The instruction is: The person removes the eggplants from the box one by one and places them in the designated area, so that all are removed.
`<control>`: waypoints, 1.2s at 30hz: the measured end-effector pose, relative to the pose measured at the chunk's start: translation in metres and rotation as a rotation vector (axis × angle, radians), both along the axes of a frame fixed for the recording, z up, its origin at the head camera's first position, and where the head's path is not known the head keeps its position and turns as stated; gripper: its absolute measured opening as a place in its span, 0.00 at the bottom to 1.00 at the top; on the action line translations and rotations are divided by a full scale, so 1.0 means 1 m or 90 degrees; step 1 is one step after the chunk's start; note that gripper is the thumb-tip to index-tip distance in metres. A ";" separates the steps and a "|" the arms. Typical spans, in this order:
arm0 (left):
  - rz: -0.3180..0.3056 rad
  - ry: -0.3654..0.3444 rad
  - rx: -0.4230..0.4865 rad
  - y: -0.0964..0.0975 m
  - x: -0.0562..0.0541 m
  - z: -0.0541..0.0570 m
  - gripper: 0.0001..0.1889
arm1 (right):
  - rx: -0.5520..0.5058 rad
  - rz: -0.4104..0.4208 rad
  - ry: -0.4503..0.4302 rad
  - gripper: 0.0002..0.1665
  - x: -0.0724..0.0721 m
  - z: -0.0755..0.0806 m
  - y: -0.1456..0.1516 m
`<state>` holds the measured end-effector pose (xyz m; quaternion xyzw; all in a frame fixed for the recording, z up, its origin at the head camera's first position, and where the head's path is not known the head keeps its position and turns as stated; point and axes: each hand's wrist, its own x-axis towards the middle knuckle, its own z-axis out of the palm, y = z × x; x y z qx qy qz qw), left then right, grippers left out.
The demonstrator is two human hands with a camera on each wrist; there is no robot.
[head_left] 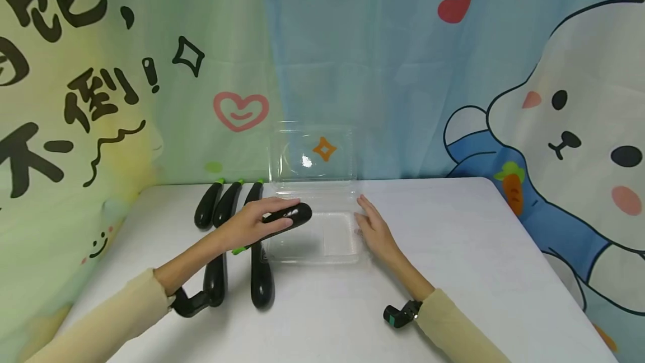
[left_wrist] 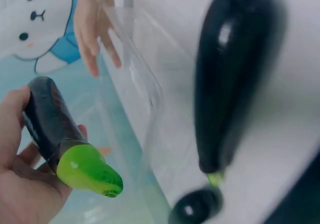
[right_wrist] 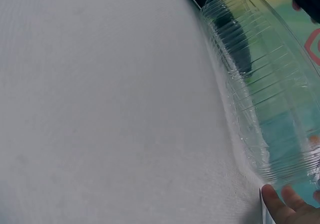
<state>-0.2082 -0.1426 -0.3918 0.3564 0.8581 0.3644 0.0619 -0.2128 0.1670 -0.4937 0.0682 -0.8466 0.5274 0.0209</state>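
Note:
My left hand (head_left: pixel 249 222) grips a glossy dark eggplant (head_left: pixel 299 214) between thumb and fingers. It is held over the left part of a clear plastic container (head_left: pixel 342 259), whose hinged lid (head_left: pixel 294 153) stands up behind the base. In the left wrist view the held eggplant's bright green cap (left_wrist: pixel 85 170) points away from the palm. My right hand (head_left: pixel 379 237) is at the container's right side, fingers extended and fingertips right at the wall. The right wrist view shows those fingers (right_wrist: pixel 282 204) by the ribbed end of the container.
Left of the container, several more eggplants lie on the white table (head_left: pixel 453 228): a back row with one eggplant (head_left: pixel 208 209) at its left end, and nearer ones including an eggplant (head_left: pixel 262 282) by the container's front left corner. A printed curtain (head_left: pixel 373 71) hangs behind.

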 end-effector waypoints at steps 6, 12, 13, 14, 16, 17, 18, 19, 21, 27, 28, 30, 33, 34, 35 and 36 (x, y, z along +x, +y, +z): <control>0.090 0.014 -0.018 -0.046 0.022 -0.003 0.25 | 0.006 -0.002 0.007 0.30 -0.001 -0.001 0.001; 0.168 0.006 -0.037 -0.085 0.037 -0.014 0.25 | 0.010 -0.002 0.000 0.30 -0.001 -0.003 -0.001; 0.180 0.007 -0.038 -0.090 0.038 -0.015 0.24 | 0.012 -0.005 -0.001 0.30 -0.001 -0.002 -0.001; 0.190 0.008 -0.039 -0.095 0.039 -0.017 0.24 | 0.014 -0.006 0.000 0.30 -0.001 -0.002 -0.001; 0.206 0.007 -0.039 -0.102 0.039 -0.019 0.24 | 0.017 -0.009 0.001 0.30 -0.002 -0.002 -0.001; 0.212 0.005 -0.039 -0.105 0.039 -0.020 0.24 | 0.015 -0.011 0.000 0.30 -0.002 -0.002 0.000; 0.216 0.005 -0.038 -0.107 0.039 -0.020 0.24 | 0.017 -0.011 0.001 0.30 -0.002 -0.002 0.000; 0.221 0.004 -0.039 -0.110 0.039 -0.021 0.24 | 0.017 -0.010 0.003 0.30 -0.003 -0.002 0.000; 0.224 0.006 -0.041 -0.113 0.039 -0.022 0.24 | 0.015 -0.008 0.004 0.30 -0.003 -0.002 -0.001; 0.227 0.019 -0.043 -0.114 0.035 -0.024 0.24 | 0.012 -0.007 0.005 0.30 -0.002 -0.002 0.000; 0.229 0.018 -0.042 -0.114 0.034 -0.024 0.24 | 0.011 -0.008 0.004 0.30 -0.001 -0.002 0.000; 0.231 0.015 -0.042 -0.114 0.033 -0.024 0.25 | 0.009 -0.008 0.003 0.30 -0.001 -0.001 0.000; 0.238 0.010 -0.040 -0.115 0.032 -0.025 0.25 | 0.004 -0.005 0.004 0.30 0.000 -0.001 0.000; 0.244 0.009 -0.041 -0.115 0.032 -0.025 0.26 | 0.003 -0.004 0.005 0.30 -0.001 -0.001 0.001; 0.251 0.010 -0.043 -0.115 0.032 -0.025 0.27 | 0.003 -0.002 0.006 0.30 -0.001 -0.001 0.001; 0.259 0.010 -0.045 -0.115 0.031 -0.025 0.27 | 0.002 -0.001 0.008 0.30 -0.001 -0.002 0.001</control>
